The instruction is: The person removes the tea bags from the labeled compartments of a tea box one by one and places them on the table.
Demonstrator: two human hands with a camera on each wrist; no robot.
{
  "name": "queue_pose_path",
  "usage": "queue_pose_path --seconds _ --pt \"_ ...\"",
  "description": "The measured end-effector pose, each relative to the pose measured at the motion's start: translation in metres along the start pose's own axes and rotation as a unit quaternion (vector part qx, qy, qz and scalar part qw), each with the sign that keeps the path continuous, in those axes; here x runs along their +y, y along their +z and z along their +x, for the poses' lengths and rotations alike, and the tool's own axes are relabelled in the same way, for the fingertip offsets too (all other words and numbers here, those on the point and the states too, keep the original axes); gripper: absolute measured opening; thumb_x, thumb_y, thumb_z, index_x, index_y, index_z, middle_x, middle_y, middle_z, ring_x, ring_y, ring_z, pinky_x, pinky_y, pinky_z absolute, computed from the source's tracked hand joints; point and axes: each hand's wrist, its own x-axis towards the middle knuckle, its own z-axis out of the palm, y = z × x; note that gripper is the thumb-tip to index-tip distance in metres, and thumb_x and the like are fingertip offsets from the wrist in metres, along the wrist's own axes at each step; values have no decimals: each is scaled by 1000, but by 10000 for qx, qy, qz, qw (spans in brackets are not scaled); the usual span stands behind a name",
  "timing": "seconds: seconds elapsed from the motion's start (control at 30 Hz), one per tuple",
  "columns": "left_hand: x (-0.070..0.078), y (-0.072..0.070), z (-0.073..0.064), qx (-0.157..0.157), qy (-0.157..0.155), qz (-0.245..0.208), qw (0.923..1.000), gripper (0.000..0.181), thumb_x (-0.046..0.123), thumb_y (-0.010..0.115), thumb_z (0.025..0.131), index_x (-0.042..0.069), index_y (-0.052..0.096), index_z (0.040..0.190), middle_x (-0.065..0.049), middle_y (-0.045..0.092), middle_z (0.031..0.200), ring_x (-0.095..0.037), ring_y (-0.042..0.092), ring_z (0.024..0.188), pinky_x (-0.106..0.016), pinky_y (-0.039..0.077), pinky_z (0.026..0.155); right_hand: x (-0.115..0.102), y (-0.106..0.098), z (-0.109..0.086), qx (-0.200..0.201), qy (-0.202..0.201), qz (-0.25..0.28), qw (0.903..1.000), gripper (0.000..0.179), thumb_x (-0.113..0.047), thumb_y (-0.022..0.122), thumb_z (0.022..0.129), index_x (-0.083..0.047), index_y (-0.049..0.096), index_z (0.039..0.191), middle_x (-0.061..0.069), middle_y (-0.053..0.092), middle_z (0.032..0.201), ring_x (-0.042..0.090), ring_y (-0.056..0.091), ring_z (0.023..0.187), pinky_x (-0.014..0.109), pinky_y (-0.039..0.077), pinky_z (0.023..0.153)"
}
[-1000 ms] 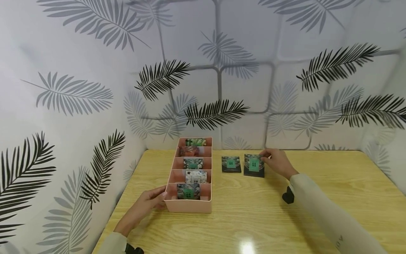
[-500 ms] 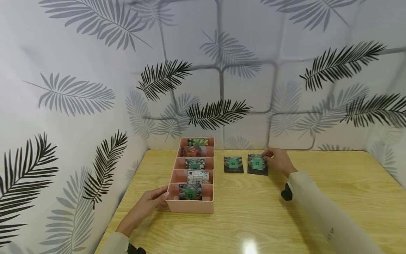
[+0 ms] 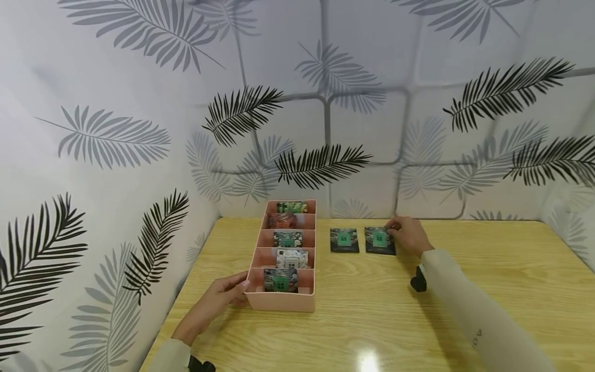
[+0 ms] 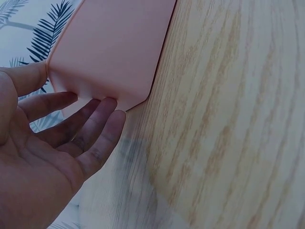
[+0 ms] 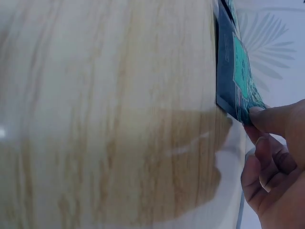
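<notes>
A long pink divided storage box (image 3: pixel 282 302) stands left of centre on the table. Its compartments each hold small printed packets, such as the green-labelled sachet (image 3: pixel 281 280) in the nearest one. My left hand (image 3: pixel 218 299) grips the box's near left corner, thumb at the rim and fingertips against the side wall (image 4: pixel 109 52). To the right of the box, two dark sachets with green labels lie side by side. My right hand (image 3: pixel 409 235) pinches the right edge of the right sachet (image 3: pixel 380 241) between thumb and fingers. The left sachet (image 3: pixel 344 241) lies untouched.
The wooden table (image 3: pixel 353 320) meets a wall (image 3: pixel 358 119) with a feather print behind the box, and another wall closes off the left side. A bright reflection shows near the table's front.
The right sachet's near edge has shifted slightly away from me, closer in line with the left one, my right hand still pinching it. The left hand stays at the box; the whole view drifted slightly.
</notes>
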Motion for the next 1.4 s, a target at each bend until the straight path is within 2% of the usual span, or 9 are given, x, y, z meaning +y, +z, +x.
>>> queue_pose_path --seconds 0.2,0.3,0.4,0.53,0.8,0.93,1.03,1.23,1.4 --pt "3 -1 -2 -123 -21 -1 9999 63 40 53 97 7 36 147 -19 36 148 -25 62 105 -47 49 91 7 3 1 50 67 -39 10000 13 -7 64 90 -3 71 100 15 69 92 33 63 86 49 50 74" --pt "4 -1 -3 -156 -40 6 9999 63 40 53 97 6 36 148 -19 35 148 -26 60 108 -47 49 91 9 4 2 18 103 -19 9999 14 -8 64 91 -3 71 101 15 68 92 32 62 85 47 50 72" --pt "4 -1 -3 -164 -36 3 9999 63 40 53 97 6 36 147 -19 34 149 -27 58 112 -46 49 91 9 5 3 -50 148 30 9999 17 -9 62 92 -1 69 106 17 67 93 31 62 82 45 50 68" --pt "3 0 -1 -108 11 40 9999 62 42 53 97 8 37 147 -17 37 148 -26 60 109 -45 50 90 8 2 -1 -66 253 76 9996 23 -11 60 94 2 66 113 20 66 96 32 61 81 43 50 65" --pt "3 -1 -2 -137 -28 57 9999 62 41 52 98 8 35 148 -19 37 147 -29 56 114 -45 49 92 8 -3 -6 91 148 -22 9998 23 -13 59 95 2 66 111 21 65 99 35 60 88 48 49 71" --pt "2 -1 -1 -77 -66 93 9999 63 43 53 97 9 37 147 -17 38 148 -26 59 110 -45 50 91 6 -4 -7 130 74 -25 9999 23 -14 58 96 0 67 112 19 65 100 32 59 85 43 48 66" --pt "2 -1 0 -64 -58 97 9999 63 43 53 96 9 37 147 -17 38 147 -25 62 106 -45 51 89 1 -6 -9 164 -6 12 9999 23 -14 59 96 -1 67 112 17 64 101 27 58 80 38 47 62" --pt "1 0 0 -84 -81 33 9999 63 42 53 97 8 36 148 -17 36 148 -25 61 107 -46 50 91 -17 -10 -15 223 -285 123 9993 22 -17 60 96 -3 68 111 12 65 97 22 58 78 39 50 66" --pt "1 0 0 -23 -123 36 9999 63 42 54 96 9 38 147 -16 38 147 -25 59 111 -45 50 91 -34 -13 -19 213 -466 340 9981 20 -18 61 95 -9 68 111 6 65 95 18 57 72 36 49 63"
